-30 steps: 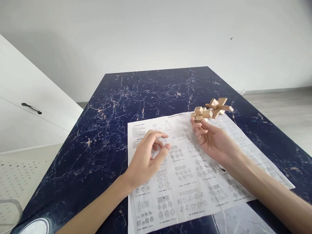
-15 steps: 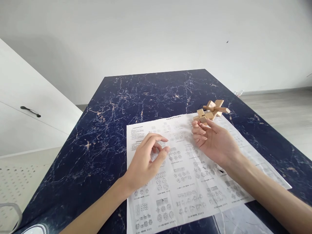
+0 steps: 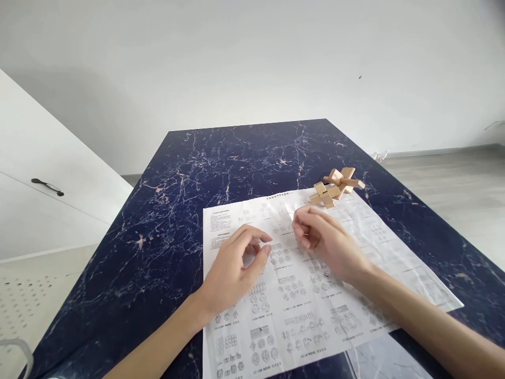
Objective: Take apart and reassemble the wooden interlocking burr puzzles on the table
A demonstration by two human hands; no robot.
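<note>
My left hand rests over the left part of a printed instruction sheet. Its fingers are curved and the thumb stands a little apart from them, with nothing between. My right hand is above the upper middle of the sheet, fingers loosely curled; nothing shows in it, though part of its palm is hidden. Just beyond it, apart from the fingers, an interlocking wooden puzzle lies at the sheet's top edge. Behind and against that sits another cross-shaped wooden puzzle, with one stick jutting right.
Under the sheet is a dark blue marble-patterned table. A grey marbled panel lies at the near edge, with a thin white cord across it. A white cabinet stands left, and a perforated cream surface is below it.
My right hand has drawn back from the wooden puzzles toward the left and nearer me, its fingers curling in. The left hand has barely moved. The view has shifted slightly.
</note>
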